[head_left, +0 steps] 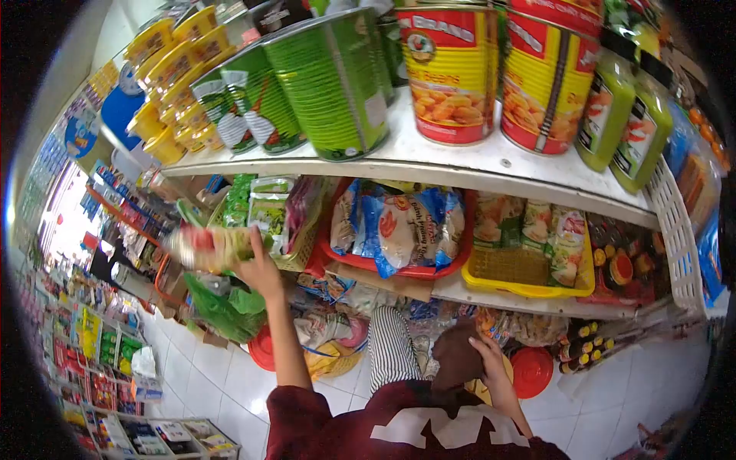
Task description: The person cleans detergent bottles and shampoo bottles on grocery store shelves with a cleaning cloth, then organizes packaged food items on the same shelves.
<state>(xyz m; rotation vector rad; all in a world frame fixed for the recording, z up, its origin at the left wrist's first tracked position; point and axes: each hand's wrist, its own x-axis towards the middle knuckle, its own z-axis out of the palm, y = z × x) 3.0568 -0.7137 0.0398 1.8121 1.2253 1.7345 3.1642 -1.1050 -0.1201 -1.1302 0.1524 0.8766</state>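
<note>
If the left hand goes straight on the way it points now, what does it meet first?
Probably the wicker basket of green packets just ahead of the left hand and its blurred packet; depth is unclear.

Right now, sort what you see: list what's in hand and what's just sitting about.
In hand: left hand grips a blurred packet; right hand holds a brown bag.
Sitting about: green cans, yellow cans, green bottles, red basket of blue packs, yellow tray.
</note>
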